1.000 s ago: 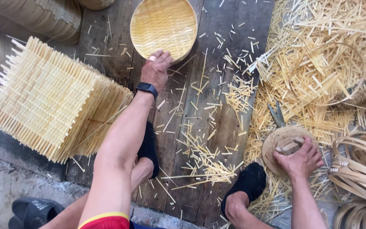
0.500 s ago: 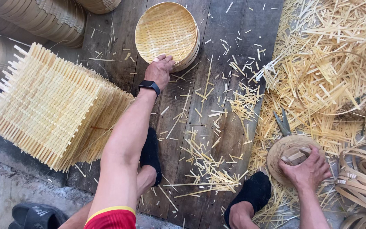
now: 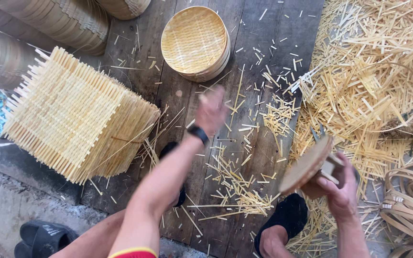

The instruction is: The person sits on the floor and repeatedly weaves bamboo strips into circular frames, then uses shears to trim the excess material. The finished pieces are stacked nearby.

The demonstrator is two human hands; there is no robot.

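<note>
My left hand, blurred by motion, hovers empty over the wooden plank floor, a dark watch on its wrist. A stack of round woven bamboo trays lies just beyond it. My right hand grips a round wooden disc by a block on its underside, lifted and tilted above my right foot. A tall stack of square woven bamboo mats stands left of my left arm.
A deep heap of bamboo strip offcuts covers the right side. Coiled bamboo hoops lie at the lower right. Rows of stacked round rims fill the upper left. A black sandal rests on concrete at lower left.
My left hand let go of the round trays and pulled back toward me. My right hand lifted the wooden disc off the offcuts and tilted it up.
</note>
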